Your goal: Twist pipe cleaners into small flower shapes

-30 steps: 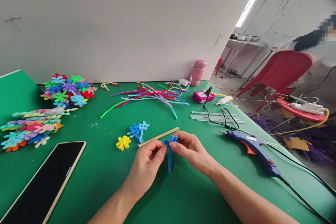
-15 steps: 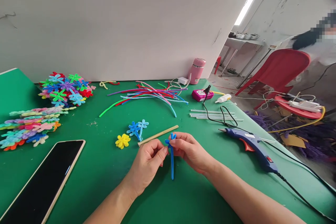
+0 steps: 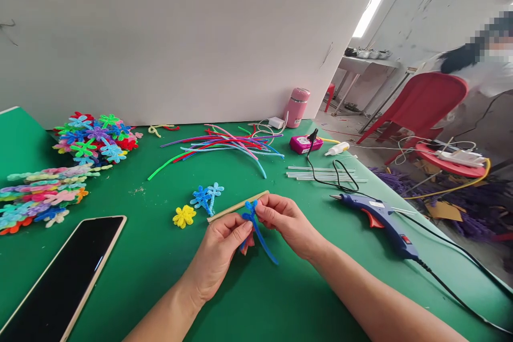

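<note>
A: Where is the blue piece (image 3: 259,233)?

B: At the lower centre of the frame, between the hands. Its top is bent into small loops, and a loose tail curves down to the right.

A: How is it held?

B: The left hand (image 3: 216,256) pinches it between thumb and fingers, at the loops. The right hand (image 3: 287,222) has thumb and forefinger closed on the loops from the other side.

A: What lies closest?

B: A stick (image 3: 236,207), slanting just beyond the hands; I can't tell whether they touch it. Left of it sit a yellow flower (image 3: 184,216), a darker blue flower (image 3: 201,197) and a pale blue flower (image 3: 215,191), the two blues touching.

A: And further out?

B: Coloured stems (image 3: 240,145) lie crossed at the centre. At right is a glue gun (image 3: 385,219), its nozzle facing left, with clear rods (image 3: 302,175) above it. A phone (image 3: 66,278) takes the lower left, dark screen up.

A: Around the edges?

B: A flower heap (image 3: 96,136) and rows of flowery strips (image 3: 44,197) at middle left. A pink flask (image 3: 297,108) stands upright before the white board (image 3: 180,43). At upper right, a person (image 3: 491,75) is by a red chair (image 3: 428,99).
</note>
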A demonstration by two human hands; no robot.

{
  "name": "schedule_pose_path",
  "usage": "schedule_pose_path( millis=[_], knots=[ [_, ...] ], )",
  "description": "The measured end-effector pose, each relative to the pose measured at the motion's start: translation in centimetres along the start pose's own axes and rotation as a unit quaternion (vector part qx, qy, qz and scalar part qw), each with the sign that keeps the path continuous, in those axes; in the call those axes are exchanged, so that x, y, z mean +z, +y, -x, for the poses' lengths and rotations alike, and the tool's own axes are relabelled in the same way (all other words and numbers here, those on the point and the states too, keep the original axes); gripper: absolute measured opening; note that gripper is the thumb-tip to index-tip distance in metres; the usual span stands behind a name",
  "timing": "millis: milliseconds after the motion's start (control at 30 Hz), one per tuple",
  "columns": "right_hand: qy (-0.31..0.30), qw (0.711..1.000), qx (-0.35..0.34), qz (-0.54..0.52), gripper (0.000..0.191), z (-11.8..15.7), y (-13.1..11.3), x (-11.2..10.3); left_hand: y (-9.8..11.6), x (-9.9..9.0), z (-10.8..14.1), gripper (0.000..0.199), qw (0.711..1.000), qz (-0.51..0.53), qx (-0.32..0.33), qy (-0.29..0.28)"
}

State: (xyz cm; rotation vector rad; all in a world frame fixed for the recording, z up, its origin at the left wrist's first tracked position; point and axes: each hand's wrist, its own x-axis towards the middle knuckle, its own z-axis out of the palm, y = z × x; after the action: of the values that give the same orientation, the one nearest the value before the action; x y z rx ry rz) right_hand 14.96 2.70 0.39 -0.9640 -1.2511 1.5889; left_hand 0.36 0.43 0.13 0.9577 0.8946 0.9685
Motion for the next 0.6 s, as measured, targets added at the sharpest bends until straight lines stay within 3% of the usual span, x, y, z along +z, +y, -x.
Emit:
schedule_pose_path(
  millis=[100,300,433,600],
  knots=[
    [-0.017,1.0,-0.006,0.007,0.025,0.1,0.0,0.2,0.0,-0.1,0.0,0.018,1.0,0.017,-0.002,0.001],
    [-0.024,0.999,-0.033,0.004,0.023,0.1,0.3,0.4,-0.6,-0.1,0.0,0.021,0.998,-0.05,0.012,0.032],
    [0.01,0.997,-0.035,0.062,0.02,0.1,0.9,0.5,-0.8,0.3,0.3,0.023,0.989,-0.13,0.048,0.055],
    [0.05,0.991,-0.024,0.123,0.017,0.5,1.1,1.1,-0.8,1.1,0.7,0.024,0.956,-0.248,0.118,0.1]
  ],
)
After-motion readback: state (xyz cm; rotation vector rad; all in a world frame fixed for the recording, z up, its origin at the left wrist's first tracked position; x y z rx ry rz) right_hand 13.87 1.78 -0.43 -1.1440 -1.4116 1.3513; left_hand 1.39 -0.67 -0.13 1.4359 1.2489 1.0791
